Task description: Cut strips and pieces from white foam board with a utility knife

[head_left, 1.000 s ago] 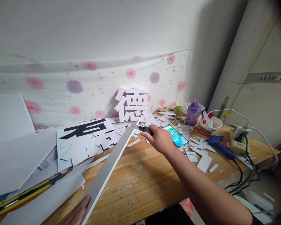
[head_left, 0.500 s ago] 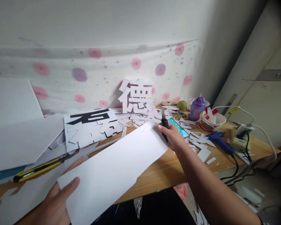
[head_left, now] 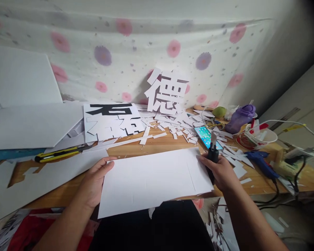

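A long white board [head_left: 157, 177] with a few thin cut lines spans both hands at the front edge of the wooden table [head_left: 115, 151]. Its left end is gripped by my left hand [head_left: 95, 179], thumb on top. My right hand [head_left: 219, 170] is closed around a black utility knife [head_left: 212, 155] whose blade points up, and its thumb rests at the board's right end. Behind, a cut-out white character [head_left: 167, 91] leans on the patterned sheet. A white sheet with black and white character shapes [head_left: 112, 122] lies at the left.
White scraps [head_left: 175, 125] litter the middle and right, around a lit phone [head_left: 208, 137]. Further right are a purple bottle [head_left: 240, 118], a bowl [head_left: 256, 139], a blue glue gun [head_left: 261, 164] and cables. At left lie a yellow cutter [head_left: 59, 154] and large white boards [head_left: 34, 125].
The board has turned from a slant to nearly level. My left hand has risen and moved right; my right hand still holds the knife. The camera view has shifted lower.
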The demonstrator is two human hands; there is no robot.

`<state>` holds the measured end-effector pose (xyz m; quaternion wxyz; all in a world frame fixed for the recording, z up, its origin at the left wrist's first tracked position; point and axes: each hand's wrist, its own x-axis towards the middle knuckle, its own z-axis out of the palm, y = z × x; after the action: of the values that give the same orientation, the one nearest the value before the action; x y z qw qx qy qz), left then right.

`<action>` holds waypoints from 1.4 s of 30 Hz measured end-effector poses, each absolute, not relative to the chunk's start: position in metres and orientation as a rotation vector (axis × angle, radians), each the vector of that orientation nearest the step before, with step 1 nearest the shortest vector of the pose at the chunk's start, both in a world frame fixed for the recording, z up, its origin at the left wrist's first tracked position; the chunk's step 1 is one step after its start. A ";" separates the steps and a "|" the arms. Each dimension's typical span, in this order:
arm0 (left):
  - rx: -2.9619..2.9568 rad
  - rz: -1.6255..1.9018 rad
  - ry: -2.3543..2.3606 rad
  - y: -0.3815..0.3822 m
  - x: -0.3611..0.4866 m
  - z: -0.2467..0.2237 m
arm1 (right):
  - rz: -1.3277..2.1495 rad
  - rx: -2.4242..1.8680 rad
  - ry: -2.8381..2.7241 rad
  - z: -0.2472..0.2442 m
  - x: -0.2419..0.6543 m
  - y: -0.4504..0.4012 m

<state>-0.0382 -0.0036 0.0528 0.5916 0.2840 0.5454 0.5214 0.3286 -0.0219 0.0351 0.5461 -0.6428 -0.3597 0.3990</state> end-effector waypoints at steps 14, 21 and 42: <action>1.059 1.030 1.657 0.044 -0.047 0.032 | 0.619 -1.595 -1.215 0.025 0.357 -0.012; 2.419 0.939 1.781 0.051 -0.049 0.046 | 0.886 -1.325 -1.051 0.028 0.348 -0.021; 3.047 0.475 1.067 0.038 0.002 -0.014 | 1.198 -1.087 -0.654 0.025 0.314 -0.011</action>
<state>0.0022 0.0375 -0.0141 -0.0606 0.9320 0.3266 0.1452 0.3140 -0.0112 0.0253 0.6429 -0.4770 -0.2871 0.5261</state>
